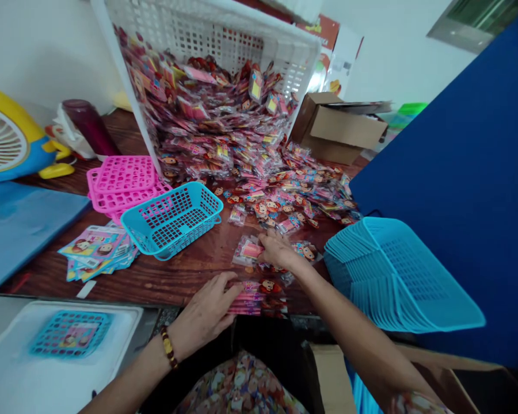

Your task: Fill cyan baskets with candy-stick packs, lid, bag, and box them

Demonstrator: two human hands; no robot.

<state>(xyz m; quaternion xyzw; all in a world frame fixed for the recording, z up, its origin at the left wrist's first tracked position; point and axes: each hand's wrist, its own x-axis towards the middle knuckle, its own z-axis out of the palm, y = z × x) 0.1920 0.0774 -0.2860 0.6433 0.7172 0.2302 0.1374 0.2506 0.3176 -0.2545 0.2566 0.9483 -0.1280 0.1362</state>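
Observation:
My left hand is at the table's front edge, its fingers and thumb closed round the left end of a neat stack of small clear packets with pink cards and cartoon-face pieces. Just beyond, my right hand reaches over the table, fingertips closed on a clear packet with a pink card. Part of that packet lies under the fingers. Another packet with a cartoon face sits right of this hand. Loose packets spread toward a large tipped white crate full of them.
A blue basket stands left of my hands, beside pink baskets and printed cards. Nested blue baskets lie at right against a blue panel. Behind are a cardboard box, dark red bottle and yellow-blue fan.

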